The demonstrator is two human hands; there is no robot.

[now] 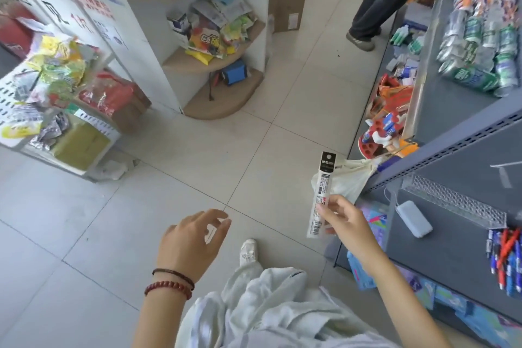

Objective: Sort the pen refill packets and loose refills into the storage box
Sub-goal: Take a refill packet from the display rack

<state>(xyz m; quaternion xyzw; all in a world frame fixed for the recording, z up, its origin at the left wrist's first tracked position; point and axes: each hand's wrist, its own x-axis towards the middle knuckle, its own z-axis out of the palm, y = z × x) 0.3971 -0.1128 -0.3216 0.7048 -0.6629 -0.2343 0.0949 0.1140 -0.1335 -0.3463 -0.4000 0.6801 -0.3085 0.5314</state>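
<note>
The right hand [346, 219] is pinching a refill packet [320, 195] upright beside the grey shelf [457, 133]; the left hand [192, 237] is hovering, fingers loosely curled and holding nothing, over the tiled floor [197, 150].

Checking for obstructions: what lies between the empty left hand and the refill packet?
Head view: only bare floor tile between the left hand and the refill packet held by the right hand.

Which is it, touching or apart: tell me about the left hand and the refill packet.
Apart. The head view shows the left hand open and empty over bare floor tiles, with a clear gap to the refill packet, which only the right hand pinches.
</note>
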